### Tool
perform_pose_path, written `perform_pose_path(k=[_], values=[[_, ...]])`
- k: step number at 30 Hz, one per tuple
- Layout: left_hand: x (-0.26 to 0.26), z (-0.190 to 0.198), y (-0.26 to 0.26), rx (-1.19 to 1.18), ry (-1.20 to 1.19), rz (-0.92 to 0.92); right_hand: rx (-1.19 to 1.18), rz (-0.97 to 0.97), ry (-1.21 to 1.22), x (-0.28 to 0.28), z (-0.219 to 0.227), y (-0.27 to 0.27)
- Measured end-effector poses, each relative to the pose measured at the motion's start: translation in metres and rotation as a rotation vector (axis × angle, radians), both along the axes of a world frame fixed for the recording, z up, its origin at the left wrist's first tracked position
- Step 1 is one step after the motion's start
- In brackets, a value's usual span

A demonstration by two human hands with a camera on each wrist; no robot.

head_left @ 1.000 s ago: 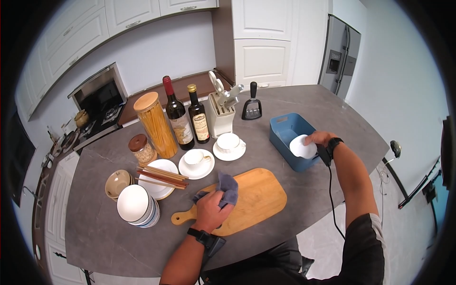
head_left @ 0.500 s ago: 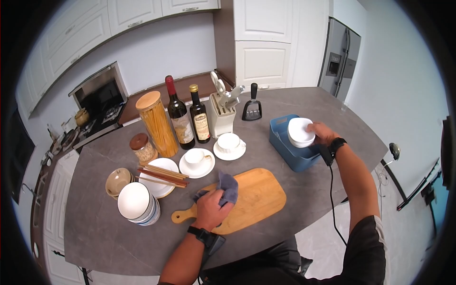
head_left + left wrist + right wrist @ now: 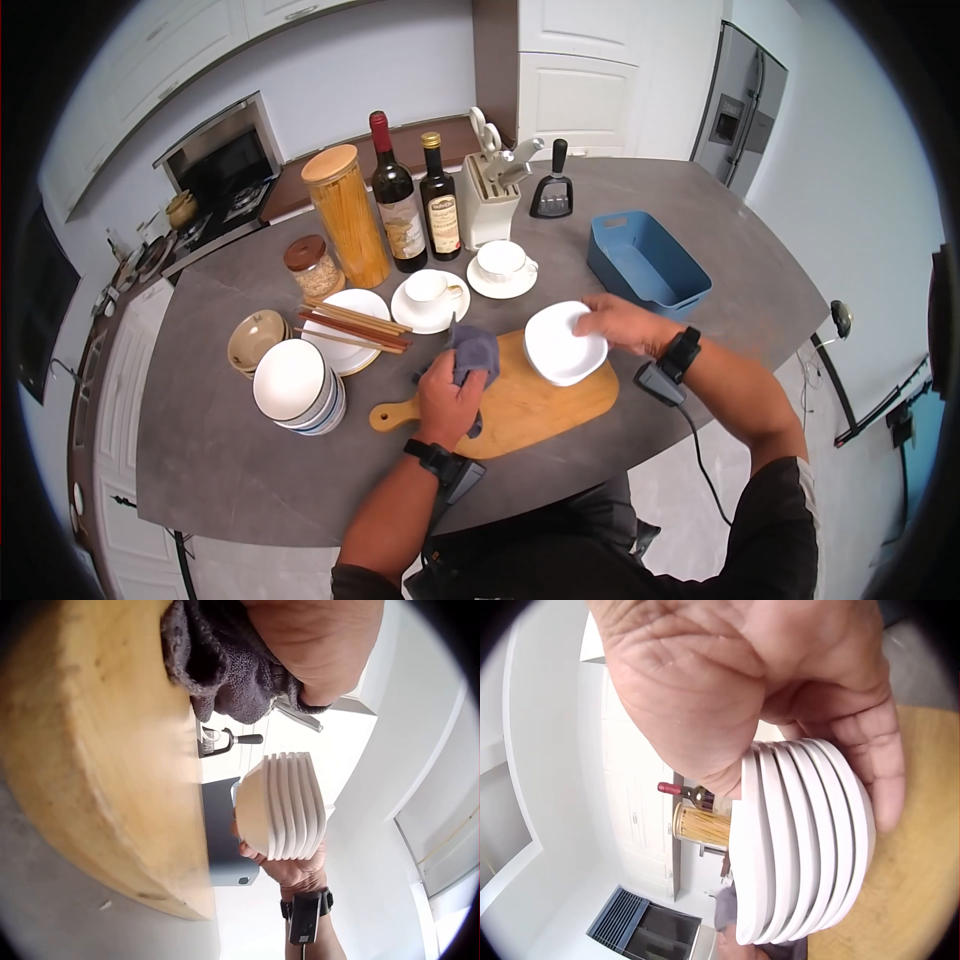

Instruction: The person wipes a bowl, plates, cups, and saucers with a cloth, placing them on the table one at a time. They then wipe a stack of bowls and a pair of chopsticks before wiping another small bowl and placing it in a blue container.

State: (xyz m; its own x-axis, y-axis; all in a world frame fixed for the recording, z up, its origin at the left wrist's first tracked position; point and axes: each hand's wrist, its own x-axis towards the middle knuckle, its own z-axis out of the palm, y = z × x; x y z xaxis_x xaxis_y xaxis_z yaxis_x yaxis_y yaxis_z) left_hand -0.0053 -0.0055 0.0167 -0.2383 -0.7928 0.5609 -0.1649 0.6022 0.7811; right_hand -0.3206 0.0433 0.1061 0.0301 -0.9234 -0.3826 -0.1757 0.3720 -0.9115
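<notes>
In the head view my right hand (image 3: 625,325) grips a stack of small white dishes (image 3: 565,350), held over the right half of a wooden cutting board (image 3: 520,425). The right wrist view shows several nested dishes (image 3: 802,847), with the thumb on the inside of the top one and fingers beneath the stack. My left hand (image 3: 450,400) holds a bunched grey-purple cloth (image 3: 478,355) at the board's left part, near its handle. Behind my right hand stands a blue plastic basket (image 3: 618,272), its visible inside bare.
Left of the board are stacked bowls (image 3: 290,385), tan bowls (image 3: 255,340), and chopsticks (image 3: 375,325) across a plate (image 3: 345,357). Behind are two cups (image 3: 428,287) on saucers, jars (image 3: 345,220), bottles (image 3: 402,225), a knife block (image 3: 488,215) and a black-handled tool (image 3: 552,195).
My right hand has lifted the dish stack out of the blue basket and carried it left and nearer, over the board. My left hand stays on the cloth. The head view has shifted slightly.
</notes>
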Motion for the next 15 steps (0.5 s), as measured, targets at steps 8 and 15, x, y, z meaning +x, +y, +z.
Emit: perform_pose_path(k=[8,15], values=[[-0.002,-0.009,-0.003,0.058,0.101,0.018,-0.046,0.020,0.067,0.027,-0.034,-0.005],[-0.003,-0.013,-0.003,0.088,0.126,-0.025,-0.083,-0.024,0.097,0.024,-0.035,-0.010]])
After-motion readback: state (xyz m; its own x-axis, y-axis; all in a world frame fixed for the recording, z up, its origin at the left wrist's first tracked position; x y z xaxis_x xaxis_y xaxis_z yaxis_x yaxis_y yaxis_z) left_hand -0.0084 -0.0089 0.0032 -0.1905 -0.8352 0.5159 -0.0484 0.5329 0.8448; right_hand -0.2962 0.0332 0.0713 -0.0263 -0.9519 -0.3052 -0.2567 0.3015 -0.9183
